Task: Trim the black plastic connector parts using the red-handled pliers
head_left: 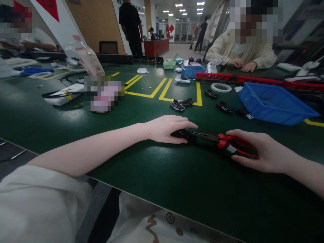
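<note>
My left hand point(168, 129) lies on the green table point(152, 168) with its fingers closed over a small black part point(182, 134), pinning it down. My right hand point(255, 150) is wrapped round the red and black handles of a pair of pliers point(227, 145). The pliers' dark jaws point(202, 136) reach left to the black part under my left fingers. Both forearms rest low over the table.
Several loose black parts point(181, 104) lie beyond my hands near yellow floor-style lines point(164, 90). A blue bin point(273, 103) stands at the right, a white tape ring point(221, 87) behind it. A person in a striped top point(240, 50) sits across the table.
</note>
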A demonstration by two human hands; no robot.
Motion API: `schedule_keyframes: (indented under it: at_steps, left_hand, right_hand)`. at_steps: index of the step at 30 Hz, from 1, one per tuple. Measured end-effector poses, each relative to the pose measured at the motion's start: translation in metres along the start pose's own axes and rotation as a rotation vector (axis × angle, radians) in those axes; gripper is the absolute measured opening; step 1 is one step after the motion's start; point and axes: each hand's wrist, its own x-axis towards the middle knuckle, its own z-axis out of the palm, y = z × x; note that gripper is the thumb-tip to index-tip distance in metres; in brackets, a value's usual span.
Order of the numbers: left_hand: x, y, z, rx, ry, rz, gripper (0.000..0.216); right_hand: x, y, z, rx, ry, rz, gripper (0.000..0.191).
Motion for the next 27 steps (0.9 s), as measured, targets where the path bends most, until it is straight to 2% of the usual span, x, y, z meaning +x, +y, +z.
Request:
schedule_keyframes:
  at_steps: [9, 16, 20, 24, 27]
  left_hand:
    - [-0.002, -0.001, 0.000, 0.127, -0.032, 0.074, 0.043]
    - [-0.001, -0.001, -0.001, 0.184, -0.031, 0.089, 0.043]
    - [-0.001, -0.002, 0.000, 0.181, -0.041, 0.082, 0.041]
    - [0.000, -0.001, 0.001, 0.193, -0.029, 0.082, 0.041]
    - [0.001, 0.002, 0.002, 0.215, -0.026, 0.096, 0.039]
  right_hand:
    - [0.002, -0.012, -0.001, 0.037, 0.029, 0.082, 0.046]
    - [-0.002, 0.009, -0.004, 0.016, 0.090, 0.072, 0.050]
    - [0.000, 0.022, -0.005, -0.076, 0.116, 0.030, 0.052]
    - [0.003, 0.023, -0.005, -0.133, 0.088, -0.010, 0.053]
    - [0.003, 0.017, -0.008, -0.133, 0.074, 0.035, 0.054]
